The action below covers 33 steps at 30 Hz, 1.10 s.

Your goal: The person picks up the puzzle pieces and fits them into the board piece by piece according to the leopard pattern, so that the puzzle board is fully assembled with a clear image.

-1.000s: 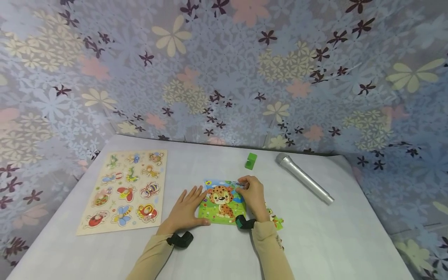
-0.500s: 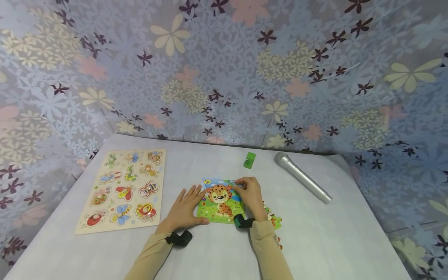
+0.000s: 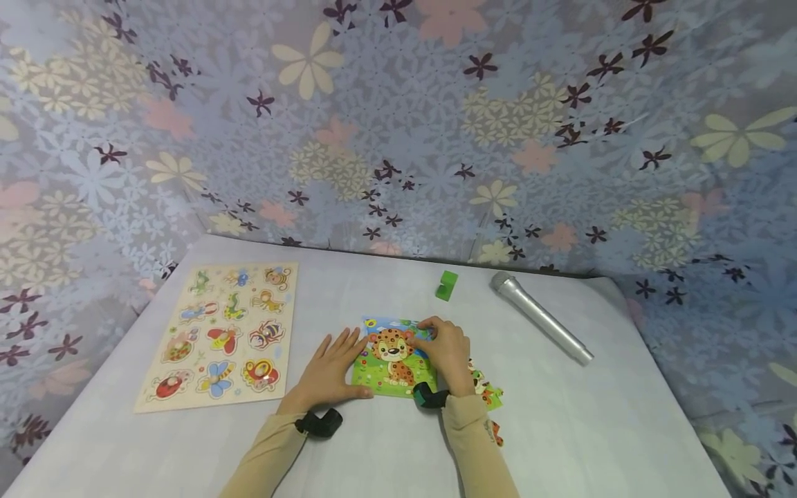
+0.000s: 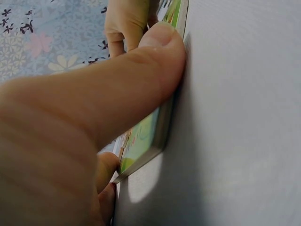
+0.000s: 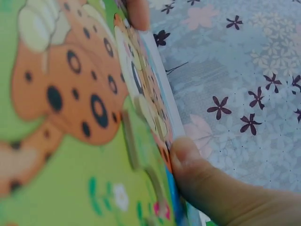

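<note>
A leopard jigsaw puzzle (image 3: pixel 394 356) in a thin square tray lies at the middle of the table. My left hand (image 3: pixel 330 370) rests flat at its left side with fingers spread; in the left wrist view the thumb (image 4: pixel 136 75) lies across the tray's near edge. Over the upper right part of the puzzle, my right hand (image 3: pixel 450 349) bends its fingers and pinches a small puzzle piece, mostly hidden by the hand. The right wrist view shows that thumb (image 5: pixel 207 179) against a blue and orange edge, with raised piece edges beside it.
Loose puzzle pieces (image 3: pixel 493 396) lie right of the right wrist, with another piece (image 3: pixel 496 432) by the sleeve. A wooden insect peg board (image 3: pixel 243 351) lies at left. Farther back are a green block (image 3: pixel 446 285) and a silver microphone (image 3: pixel 542 318). A flowered cloth hangs behind.
My right thumb and fingers have come slightly left and down onto the puzzle's upper right, where a piece edge showed between them before. The left hand has stayed in place.
</note>
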Tool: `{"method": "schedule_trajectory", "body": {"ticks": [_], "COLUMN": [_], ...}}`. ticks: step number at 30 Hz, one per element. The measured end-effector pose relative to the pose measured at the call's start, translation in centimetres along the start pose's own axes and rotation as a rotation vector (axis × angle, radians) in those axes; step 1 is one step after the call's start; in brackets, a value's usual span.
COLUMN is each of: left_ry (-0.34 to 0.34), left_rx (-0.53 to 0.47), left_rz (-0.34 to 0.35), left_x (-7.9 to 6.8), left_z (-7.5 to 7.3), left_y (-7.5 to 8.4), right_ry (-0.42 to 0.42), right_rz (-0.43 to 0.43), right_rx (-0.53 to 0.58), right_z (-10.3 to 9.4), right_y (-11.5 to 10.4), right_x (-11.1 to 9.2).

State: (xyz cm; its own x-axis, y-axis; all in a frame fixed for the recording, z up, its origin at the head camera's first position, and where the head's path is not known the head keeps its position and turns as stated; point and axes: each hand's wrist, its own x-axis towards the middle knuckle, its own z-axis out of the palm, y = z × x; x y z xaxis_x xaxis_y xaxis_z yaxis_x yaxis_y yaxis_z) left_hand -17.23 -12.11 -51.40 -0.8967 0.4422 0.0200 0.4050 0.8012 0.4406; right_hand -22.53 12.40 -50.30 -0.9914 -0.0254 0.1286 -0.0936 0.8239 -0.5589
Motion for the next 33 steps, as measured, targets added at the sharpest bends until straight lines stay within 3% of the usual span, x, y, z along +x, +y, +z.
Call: {"method": "schedule_trajectory", "body": {"ticks": [9, 13, 17, 20, 26, 29, 33], "left_ry": [-0.005, 0.008, -0.007, -0.014, -0.015, -0.011, -0.017], "left_rx": [0.001, 0.000, -0.002, -0.001, 0.001, -0.017, -0.007], "left_rz": [-0.002, -0.003, -0.011, -0.021, -0.021, -0.018, -0.025], "left_x": [-0.2, -0.1, -0.1, -0.1, -0.2, -0.2, -0.2], "left_z": [0.2, 0.0, -0.2, -0.2, -0.2, -0.2, -0.1], "left_y": [0.1, 0.2, 0.4, 0.4, 0.6, 0.7, 0.6], "right_ry": [0.005, -0.126, -0.196, -0.251, -0.480, -0.504, -0.518], "right_rz": [-0.058, -0.025, 0.051, 0.029, -0.025, -0.045, -0.079], "right_rx": [-0.002, 0.250, 0.493, 0.521, 0.615, 0.620, 0.548], "right_z": [0.2, -1.3, -4.8, -7.0, -9.0, -9.3, -9.2], "right_y": [1.2, 2.1, 3.4, 5.2, 10.3, 11.3, 11.1], "right_x": [0.1, 0.5, 0.0, -0.7, -2.8, -3.3, -3.2]}}
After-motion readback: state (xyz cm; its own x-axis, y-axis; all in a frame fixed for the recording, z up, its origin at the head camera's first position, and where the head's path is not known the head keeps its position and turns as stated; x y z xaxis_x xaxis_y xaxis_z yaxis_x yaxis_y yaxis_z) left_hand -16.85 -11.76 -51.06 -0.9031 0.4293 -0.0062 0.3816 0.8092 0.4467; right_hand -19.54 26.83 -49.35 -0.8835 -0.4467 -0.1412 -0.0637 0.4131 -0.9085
